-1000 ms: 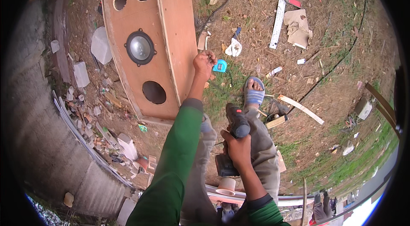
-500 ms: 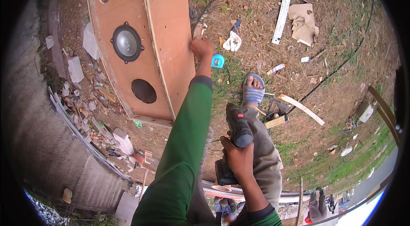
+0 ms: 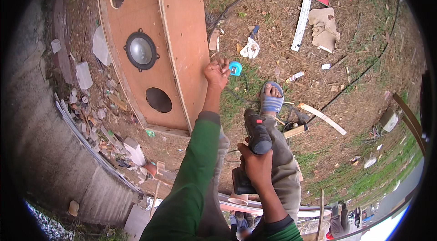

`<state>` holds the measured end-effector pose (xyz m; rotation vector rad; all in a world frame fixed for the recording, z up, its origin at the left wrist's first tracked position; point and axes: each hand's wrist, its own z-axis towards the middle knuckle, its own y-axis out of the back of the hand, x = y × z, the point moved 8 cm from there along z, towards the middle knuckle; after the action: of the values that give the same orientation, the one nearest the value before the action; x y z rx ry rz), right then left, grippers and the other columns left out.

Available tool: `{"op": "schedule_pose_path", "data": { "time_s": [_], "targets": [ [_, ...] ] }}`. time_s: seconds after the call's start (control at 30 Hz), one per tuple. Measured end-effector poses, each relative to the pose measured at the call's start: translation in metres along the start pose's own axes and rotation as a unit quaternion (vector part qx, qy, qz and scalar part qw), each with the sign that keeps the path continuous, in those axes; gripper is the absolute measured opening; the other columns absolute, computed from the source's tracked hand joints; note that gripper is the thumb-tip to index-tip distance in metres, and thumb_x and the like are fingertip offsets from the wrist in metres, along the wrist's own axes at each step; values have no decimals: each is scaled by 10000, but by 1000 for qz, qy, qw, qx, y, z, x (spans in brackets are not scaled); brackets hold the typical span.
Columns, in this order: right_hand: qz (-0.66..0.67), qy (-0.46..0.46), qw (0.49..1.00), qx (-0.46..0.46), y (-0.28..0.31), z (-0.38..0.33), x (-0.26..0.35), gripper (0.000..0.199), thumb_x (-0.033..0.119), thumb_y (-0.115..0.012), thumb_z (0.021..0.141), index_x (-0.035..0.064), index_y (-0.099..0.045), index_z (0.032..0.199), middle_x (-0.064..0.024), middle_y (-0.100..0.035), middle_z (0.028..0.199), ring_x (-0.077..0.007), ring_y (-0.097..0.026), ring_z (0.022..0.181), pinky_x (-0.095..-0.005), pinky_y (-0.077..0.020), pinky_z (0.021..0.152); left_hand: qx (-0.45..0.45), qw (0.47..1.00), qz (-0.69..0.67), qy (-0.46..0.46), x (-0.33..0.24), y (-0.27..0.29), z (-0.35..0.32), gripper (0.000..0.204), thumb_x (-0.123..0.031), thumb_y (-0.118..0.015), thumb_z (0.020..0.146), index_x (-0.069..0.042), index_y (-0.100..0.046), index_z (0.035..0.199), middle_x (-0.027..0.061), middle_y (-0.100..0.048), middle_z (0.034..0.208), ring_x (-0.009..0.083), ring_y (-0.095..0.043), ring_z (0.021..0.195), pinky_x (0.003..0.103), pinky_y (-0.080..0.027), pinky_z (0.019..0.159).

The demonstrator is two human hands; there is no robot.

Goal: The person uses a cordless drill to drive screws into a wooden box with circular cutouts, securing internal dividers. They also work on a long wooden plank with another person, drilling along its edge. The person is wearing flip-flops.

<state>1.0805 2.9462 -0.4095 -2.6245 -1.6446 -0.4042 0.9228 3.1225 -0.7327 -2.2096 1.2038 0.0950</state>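
My right hand (image 3: 257, 166) is wrapped round the grip of a black cordless drill (image 3: 257, 134), held above my right leg with its battery end toward me. My left hand (image 3: 216, 73) is closed with curled fingers beside the long side of a wooden speaker cabinet (image 3: 189, 36); anything inside the fingers is hidden. A round turquoise tape measure (image 3: 235, 68) lies on the ground just right of those fingers. The cabinet's front panel has several round cut-outs and one fitted black-rimmed speaker (image 3: 141, 50).
A metal square (image 3: 301, 22) with a red handle lies by crumpled cardboard (image 3: 324, 29). A white cloth glove-like piece (image 3: 250, 48), wood offcuts (image 3: 296, 131) and a dark cable (image 3: 350, 87) are scattered on the grass. Rubble lines the concrete at left. People are at the lower edge.
My left hand has drawn back toward me along the cabinet's side, closer to the tape measure. My right hand keeps hold of the drill with only a slight shift.
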Motion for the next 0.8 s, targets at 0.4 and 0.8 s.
{"op": "schedule_pose_path", "data": {
  "time_s": [0.4,0.8],
  "targets": [
    [14,113,993,-34,23,-31,14,268,167,-794,867,-86,-716,914,-155,-746,763,-216,-725,701,-420,-554,662,-80,960,239,123,-9,-101,-243,338,-301,-582,1143,-40,-620,1354,34,-679,1009,24,-438,619,198,-347,493],
    [296,248,918,-96,69,-367,23,156,52,-828,894,-52,-739,968,-96,-771,774,-143,-737,644,-309,-584,567,84,943,308,92,-73,-293,-611,267,-280,-550,1158,-48,-552,1290,171,-725,1315,4,-443,578,178,-347,442]
  ]
}}
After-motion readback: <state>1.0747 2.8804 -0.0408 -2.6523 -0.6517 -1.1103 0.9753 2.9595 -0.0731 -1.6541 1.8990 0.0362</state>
